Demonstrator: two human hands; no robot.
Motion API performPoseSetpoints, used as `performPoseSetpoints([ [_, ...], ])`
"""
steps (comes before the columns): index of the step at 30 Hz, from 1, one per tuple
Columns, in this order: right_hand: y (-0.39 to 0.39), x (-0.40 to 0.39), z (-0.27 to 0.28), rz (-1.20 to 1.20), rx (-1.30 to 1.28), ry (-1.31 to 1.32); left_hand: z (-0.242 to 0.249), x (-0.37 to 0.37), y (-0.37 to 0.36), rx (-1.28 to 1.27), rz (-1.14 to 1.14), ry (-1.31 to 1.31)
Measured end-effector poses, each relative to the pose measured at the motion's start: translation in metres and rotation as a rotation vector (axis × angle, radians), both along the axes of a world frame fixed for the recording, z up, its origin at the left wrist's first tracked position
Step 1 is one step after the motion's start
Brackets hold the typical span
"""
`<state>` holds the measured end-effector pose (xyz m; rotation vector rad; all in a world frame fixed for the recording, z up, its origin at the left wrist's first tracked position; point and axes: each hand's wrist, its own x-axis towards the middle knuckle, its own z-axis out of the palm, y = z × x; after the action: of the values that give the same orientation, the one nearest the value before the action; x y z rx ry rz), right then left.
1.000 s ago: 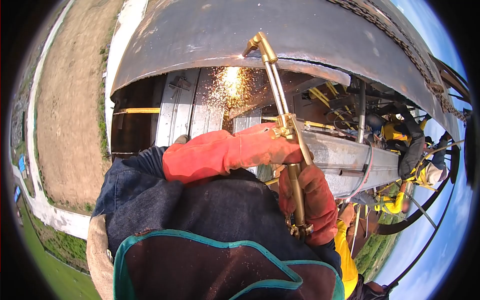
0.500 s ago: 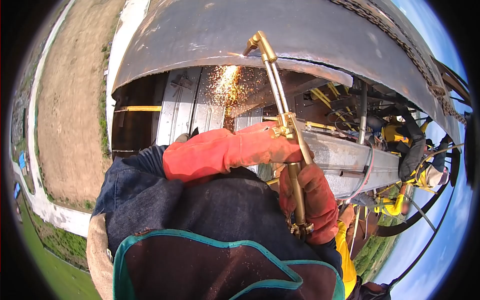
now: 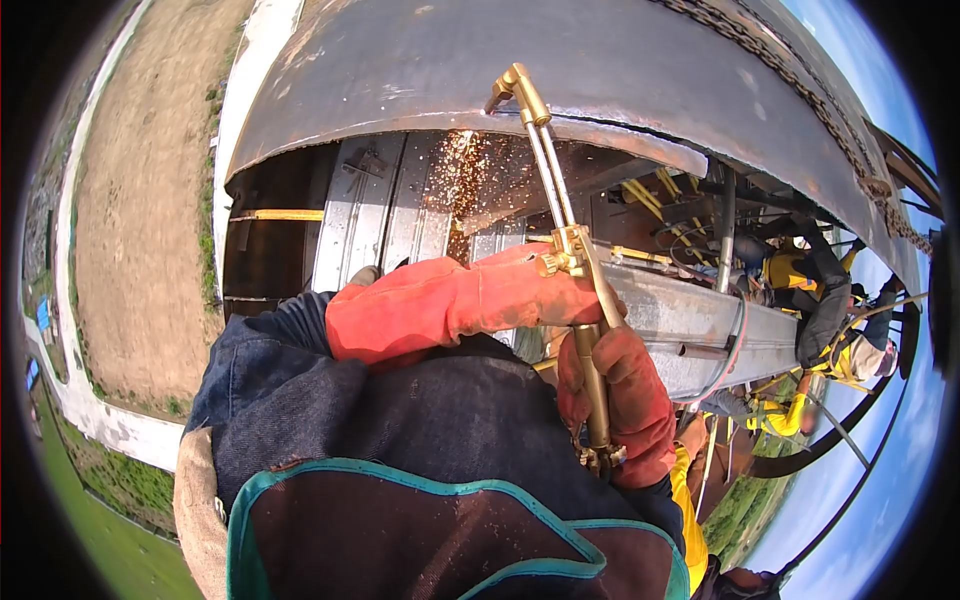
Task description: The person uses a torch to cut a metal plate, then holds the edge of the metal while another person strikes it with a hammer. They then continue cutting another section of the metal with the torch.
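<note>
A brass cutting torch [image 3: 594, 380] runs up from my lap, its angled head at the edge of a large curved steel plate [image 3: 430, 65]. My left hand [image 3: 575, 298], in a long red welding glove, is closed around the torch just below its valves. Lower down, my right hand [image 3: 640, 405], also red-gloved, grips the torch handle. A dark cut [image 3: 640, 128] runs through the plate to the right of the torch head. Sparks [image 3: 462, 180] fall below the plate edge, left of the torch tubes. Some of my fingers are hidden behind the torch.
Corrugated metal decking [image 3: 350, 215] and a grey steel beam [image 3: 730, 320] lie beneath the plate. A heavy chain [image 3: 820, 95] hangs across the upper right. Several people in yellow, including one harnessed worker [image 3: 785, 412], are at the right. Open ground [image 3: 150, 220] lies far below.
The spark stream has thinned and dimmed, and the bright glow beside the torch tip is gone. The torch and both my hands have barely moved.
</note>
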<state>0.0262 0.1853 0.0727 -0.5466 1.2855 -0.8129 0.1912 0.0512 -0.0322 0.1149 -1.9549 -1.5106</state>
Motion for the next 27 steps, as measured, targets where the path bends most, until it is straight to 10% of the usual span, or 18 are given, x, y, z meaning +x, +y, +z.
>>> performPoseSetpoints([
  [5,-0.003,0.005,0.013,0.018,0.044,0.0,0.013,0.006,0.001,0.193,-0.073,-0.012],
  [10,-0.003,0.004,0.013,0.023,0.039,-0.001,0.001,0.003,-0.001,-0.311,0.089,-0.024],
  [16,-0.004,0.001,0.011,0.043,0.048,0.011,0.005,0.004,-0.003,-0.347,0.075,-0.069],
  [27,-0.008,0.005,0.013,0.018,0.053,0.008,0.008,0.005,-0.001,0.098,-0.042,-0.051],
])
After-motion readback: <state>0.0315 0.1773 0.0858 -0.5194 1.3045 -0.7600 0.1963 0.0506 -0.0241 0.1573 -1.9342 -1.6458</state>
